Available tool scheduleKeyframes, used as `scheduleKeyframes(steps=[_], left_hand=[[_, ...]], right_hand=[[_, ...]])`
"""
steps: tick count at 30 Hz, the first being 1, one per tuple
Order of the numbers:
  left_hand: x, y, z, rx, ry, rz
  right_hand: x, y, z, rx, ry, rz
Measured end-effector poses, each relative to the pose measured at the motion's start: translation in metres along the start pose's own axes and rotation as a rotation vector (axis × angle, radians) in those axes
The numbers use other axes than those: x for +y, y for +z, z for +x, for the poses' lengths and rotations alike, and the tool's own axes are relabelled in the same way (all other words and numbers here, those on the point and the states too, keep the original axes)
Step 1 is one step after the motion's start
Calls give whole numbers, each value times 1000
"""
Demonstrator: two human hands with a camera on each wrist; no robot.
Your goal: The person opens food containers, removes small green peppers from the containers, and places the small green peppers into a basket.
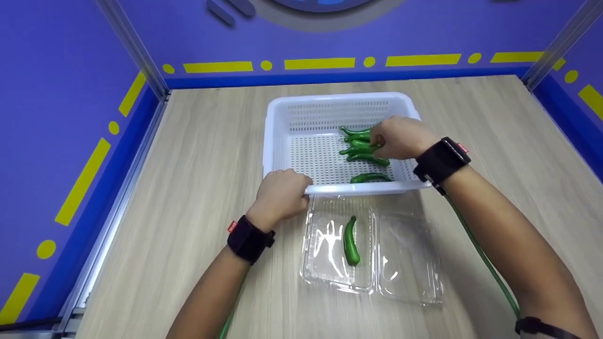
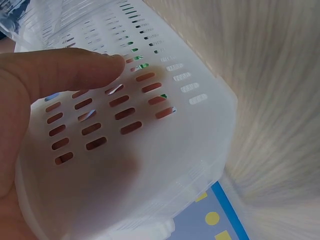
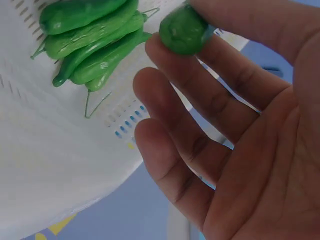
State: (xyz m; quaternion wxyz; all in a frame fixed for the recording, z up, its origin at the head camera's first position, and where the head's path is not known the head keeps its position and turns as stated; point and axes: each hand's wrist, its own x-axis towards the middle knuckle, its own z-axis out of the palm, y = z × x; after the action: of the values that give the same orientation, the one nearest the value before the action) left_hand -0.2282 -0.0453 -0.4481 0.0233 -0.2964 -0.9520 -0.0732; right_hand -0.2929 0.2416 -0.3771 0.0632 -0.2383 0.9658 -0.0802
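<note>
My right hand is inside the white basket, near its right wall, thumb and forefinger pinching one green pepper by its end; the other fingers hang loose. The remaining peppers lie bunched just beside it on the basket floor, and one more lies against the near wall. My left hand grips the basket's near rim, fingers curled over it.

One pepper lies in the left half of the open clear clamshell tray, which sits against the basket's near side, towards the table's near edge.

Handling, my guess: light, glossy, likely slippery skin; the thin stems look fragile. Better to take the body near the thick end than the stem.
</note>
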Motion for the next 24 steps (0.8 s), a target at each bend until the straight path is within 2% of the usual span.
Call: scheduleKeyframes(steps=[7,16,24], left_hand=[[0,0,1,5,0,1],[1,0,1,8,5,-1],[-1,0,0,4,1,5]], right_hand=[[0,3,9,-84,36,-37],[1,17,15,-201,64,-115],[6,24,21,-213,101,-143]])
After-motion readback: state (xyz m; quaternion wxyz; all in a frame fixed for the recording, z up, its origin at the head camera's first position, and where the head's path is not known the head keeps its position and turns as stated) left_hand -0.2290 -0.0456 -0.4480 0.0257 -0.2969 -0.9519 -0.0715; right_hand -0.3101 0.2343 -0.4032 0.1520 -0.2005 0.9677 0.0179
